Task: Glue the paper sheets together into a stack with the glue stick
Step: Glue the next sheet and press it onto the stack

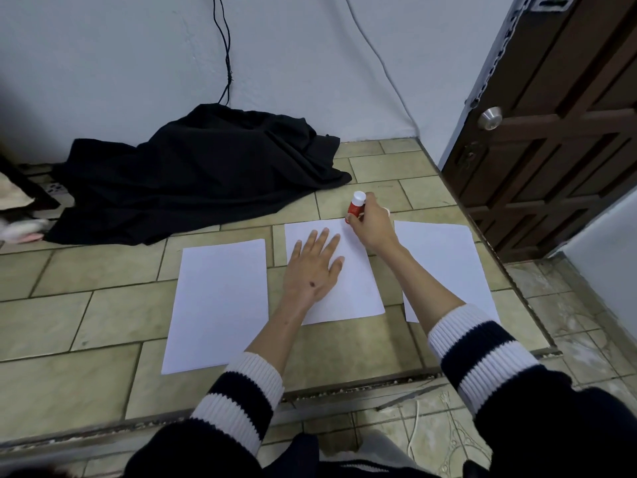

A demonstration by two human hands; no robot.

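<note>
Three white paper sheets lie side by side on the tiled surface: a left sheet (pixel 217 305), a middle sheet (pixel 358 288) and a right sheet (pixel 444 257). My left hand (pixel 313 267) lies flat, fingers spread, on the middle sheet. My right hand (pixel 370 225) grips a red glue stick (pixel 356 204) with a white end, held upright at the far right corner of the middle sheet. Its lower tip is hidden by my fingers. My right forearm crosses the left edge of the right sheet.
A crumpled black cloth (pixel 200 174) lies at the back left against the wall, with black cables (pixel 225 46) hanging above it. A dark wooden door (pixel 551 132) stands at the right. The tiled platform ends in a step edge (pixel 344 388) near me.
</note>
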